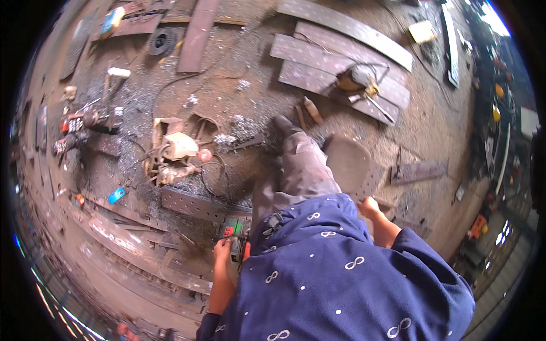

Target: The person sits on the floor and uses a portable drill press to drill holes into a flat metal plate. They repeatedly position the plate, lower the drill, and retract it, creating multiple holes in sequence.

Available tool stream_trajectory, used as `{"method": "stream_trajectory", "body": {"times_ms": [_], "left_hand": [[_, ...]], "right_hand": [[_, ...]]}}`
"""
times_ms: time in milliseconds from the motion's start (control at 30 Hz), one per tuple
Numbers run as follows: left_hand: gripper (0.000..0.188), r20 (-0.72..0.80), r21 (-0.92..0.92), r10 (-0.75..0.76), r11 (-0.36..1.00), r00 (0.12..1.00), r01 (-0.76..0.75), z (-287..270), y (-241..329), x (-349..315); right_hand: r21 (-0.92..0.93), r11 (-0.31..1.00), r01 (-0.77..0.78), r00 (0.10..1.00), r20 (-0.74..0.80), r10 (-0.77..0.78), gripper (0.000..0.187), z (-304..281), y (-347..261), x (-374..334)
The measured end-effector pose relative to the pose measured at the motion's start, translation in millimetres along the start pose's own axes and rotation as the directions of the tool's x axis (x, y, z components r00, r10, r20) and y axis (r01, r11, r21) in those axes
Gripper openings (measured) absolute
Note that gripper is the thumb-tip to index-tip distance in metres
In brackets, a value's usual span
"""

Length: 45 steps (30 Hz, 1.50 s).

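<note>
At my left side, my left hand (222, 250) has its fingers closed against the edge of a box-shaped machine (235, 232) with a green face, red parts and black sides. A red handle-like piece stands beside it, close to my leg. Out to the right, my right hand (369, 208) is loosely curled by the lower edge of a dark rounded seat (347, 162). Its palm is hidden, so whatever it holds, if anything, does not show. Just ahead of the left hand lies a steel plate (190, 203) with rows of drilled holes.
A dusty yellowish machine (179, 146) with a cable stands ahead left, among metal shavings. Several long steel plates (341, 42) lie ahead right, with another machine (358, 77) on them. A bottle (312, 109) lies near my shoe. Long steel beams (114, 230) run along the left.
</note>
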<state>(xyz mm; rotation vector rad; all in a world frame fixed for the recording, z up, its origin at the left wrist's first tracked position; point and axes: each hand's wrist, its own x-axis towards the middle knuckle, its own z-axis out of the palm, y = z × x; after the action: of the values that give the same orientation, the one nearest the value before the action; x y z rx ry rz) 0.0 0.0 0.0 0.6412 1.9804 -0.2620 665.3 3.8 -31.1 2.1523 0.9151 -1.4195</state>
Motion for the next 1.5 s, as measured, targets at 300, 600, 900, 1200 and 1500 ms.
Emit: {"method": "stream_trajectory", "body": {"times_ms": [300,600,900,1200,1500], "left_hand": [[0.038,0.053,0.310,0.705,0.662,0.708,-0.682,7.8,278.5,-10.7],[0.042,-0.152,-0.356,0.836,0.451,0.527,-0.819,7.8,392.5,-11.4],[0.060,0.360,0.509,0.082,0.817,0.929,-0.270,66.6,120.7,48.7],[0.047,0.058,-0.174,0.133,0.977,0.989,-0.121,163.0,20.9,60.0],[0.029,-0.054,-0.369,0.472,0.809,0.880,-0.457,243.6,242.0,-28.1]], "right_hand": [[0.364,0.846,0.390,0.851,-0.493,-0.180,0.034,-52.6,-96.9,-8.3],[0.318,0.948,0.019,0.934,-0.344,0.097,0.035,-56.8,10.0,-87.4],[0.066,0.997,0.042,0.969,-0.245,-0.025,0.043,-53.5,105.0,-96.7],[-0.085,0.981,0.175,0.869,-0.455,-0.195,0.036,-210.4,-40.9,-31.2],[-0.275,0.928,0.251,0.942,-0.149,-0.299,0.040,-258.3,-1.7,30.4]]}}
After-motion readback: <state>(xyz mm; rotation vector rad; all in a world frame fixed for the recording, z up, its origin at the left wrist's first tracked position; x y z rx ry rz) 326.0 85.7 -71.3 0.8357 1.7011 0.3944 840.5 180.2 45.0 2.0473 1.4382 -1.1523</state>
